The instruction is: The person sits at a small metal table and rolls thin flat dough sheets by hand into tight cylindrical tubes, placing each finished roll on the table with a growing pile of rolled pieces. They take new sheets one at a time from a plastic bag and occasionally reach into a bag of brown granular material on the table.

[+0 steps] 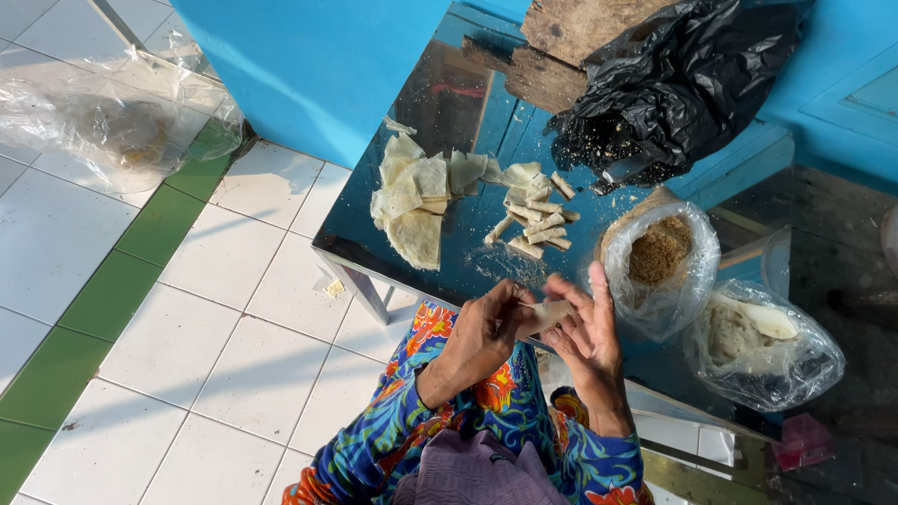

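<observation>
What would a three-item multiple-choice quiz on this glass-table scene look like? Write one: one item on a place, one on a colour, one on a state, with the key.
1. Where does the pile of flat pastry sheets lie?
A. On the floor tiles
B. On the glass table, on the side toward the floor tiles
C. Inside the black bag

2. What colour is the crumpled bag at the far end of the table?
A. Black
B. Red
C. White

3. What are the left hand and right hand doing?
A. Resting flat on the table
B. Holding one pale wrapper between them
C. Gripping a knife

Key: 1 B, the sheets lie on the glass near its floor-side edge; 2 A, the plastic is glossy black; 3 B, both hands' fingers meet on the wrapper above the lap.
</observation>
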A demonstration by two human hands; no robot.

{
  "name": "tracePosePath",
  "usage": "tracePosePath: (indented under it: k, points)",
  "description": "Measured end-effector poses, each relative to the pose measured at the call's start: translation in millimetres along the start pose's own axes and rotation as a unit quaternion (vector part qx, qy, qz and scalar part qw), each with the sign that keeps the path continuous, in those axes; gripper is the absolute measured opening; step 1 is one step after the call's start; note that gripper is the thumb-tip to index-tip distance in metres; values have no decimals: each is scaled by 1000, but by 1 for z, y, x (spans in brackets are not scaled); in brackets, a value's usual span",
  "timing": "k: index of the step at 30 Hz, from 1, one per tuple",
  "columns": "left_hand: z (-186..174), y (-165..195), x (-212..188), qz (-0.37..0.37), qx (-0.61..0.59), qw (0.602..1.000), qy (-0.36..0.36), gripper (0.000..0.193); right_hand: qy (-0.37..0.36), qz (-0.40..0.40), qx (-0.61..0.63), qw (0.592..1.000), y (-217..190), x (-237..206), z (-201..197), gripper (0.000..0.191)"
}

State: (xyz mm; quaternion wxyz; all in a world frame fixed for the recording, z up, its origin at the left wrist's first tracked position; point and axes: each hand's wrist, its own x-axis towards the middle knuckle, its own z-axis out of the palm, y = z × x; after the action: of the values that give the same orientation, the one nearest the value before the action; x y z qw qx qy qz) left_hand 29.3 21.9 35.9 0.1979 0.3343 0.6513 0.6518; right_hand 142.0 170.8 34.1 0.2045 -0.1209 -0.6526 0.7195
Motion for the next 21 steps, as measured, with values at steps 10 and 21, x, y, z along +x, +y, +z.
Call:
tracePosePath:
  k: [10,21]
  points:
    - [4,7,-1,102,74,991,44,29,73,38,7,997,12,-5,3,93]
    - [-11,-9,5,77,184,978,59,48,75,1,-357,931,-9,16,11,87]
